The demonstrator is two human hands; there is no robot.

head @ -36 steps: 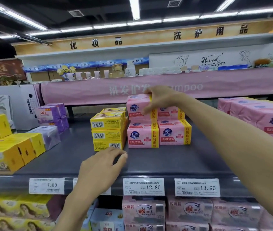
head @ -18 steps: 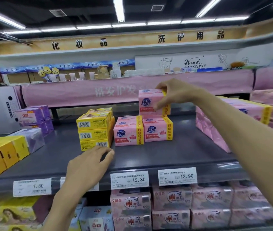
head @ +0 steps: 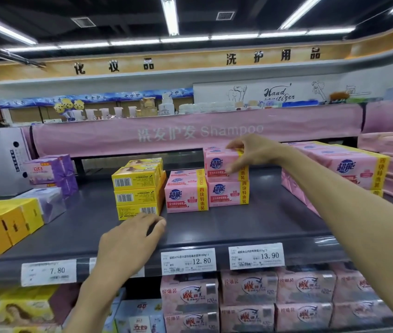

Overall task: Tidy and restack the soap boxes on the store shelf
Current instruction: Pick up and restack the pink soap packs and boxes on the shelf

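Pink soap box (head: 219, 164) sits at the top of a two-high stack toward the far middle of the grey shelf (head: 238, 224), resting on, or just touching, the lower pink box (head: 226, 194). I cannot tell whether its weight is fully set down. Its long axis runs left to right, parallel to the shelf's front edge, and its printed face looks toward the near side.

The right hand (head: 250, 155) reaches in from the right and grips the box by its right end, with digits curled over the top edge and down the front face by the yellow band. So the box lies to the left of that hand, and most of its length is free of the grip.

Its edges look nearly flush with the box beneath, perhaps set a touch to the left. Any squaring-up would likely be a small slide along that long axis.

Just left of the stack stands a single pink box (head: 185, 195), with another behind it. Further left is a stack of yellow soap boxes (head: 137, 193).

The left hand (head: 130, 239) lies relaxed and holds nothing, near the shelf's front edge, with its fingertips just short of the lowest yellow box. It is the nearer hand to the yellow stack, while the right is the one at the pink boxes.
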